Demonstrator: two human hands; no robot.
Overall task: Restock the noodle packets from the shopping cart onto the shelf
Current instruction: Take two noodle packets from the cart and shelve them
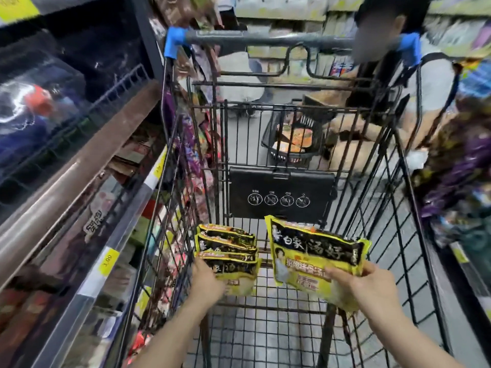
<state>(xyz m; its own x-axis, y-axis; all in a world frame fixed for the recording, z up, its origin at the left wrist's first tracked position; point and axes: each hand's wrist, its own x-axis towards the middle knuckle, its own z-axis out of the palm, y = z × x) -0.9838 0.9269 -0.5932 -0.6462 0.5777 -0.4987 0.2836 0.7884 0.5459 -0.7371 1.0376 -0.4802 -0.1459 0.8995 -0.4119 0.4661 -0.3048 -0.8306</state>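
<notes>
A: What do the packets look like?
B: Yellow and black, glossy, big print. The right hand (372,285) pinches one packet (316,257) by its lower edge, above the cart (414,235) floor.
A: And the left hand (206,281)?
B: It grips a stack (228,254), fanned, just left of that packet.

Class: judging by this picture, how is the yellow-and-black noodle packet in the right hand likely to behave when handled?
The noodle packet probably feels light: the right hand holds it up by one edge. Its glossy wrapper looks slippery, so it may slide in a loose grip. The wrapper's edges look crinkled, so it is likely soft film, and the noodles inside may crack if squeezed.
</notes>
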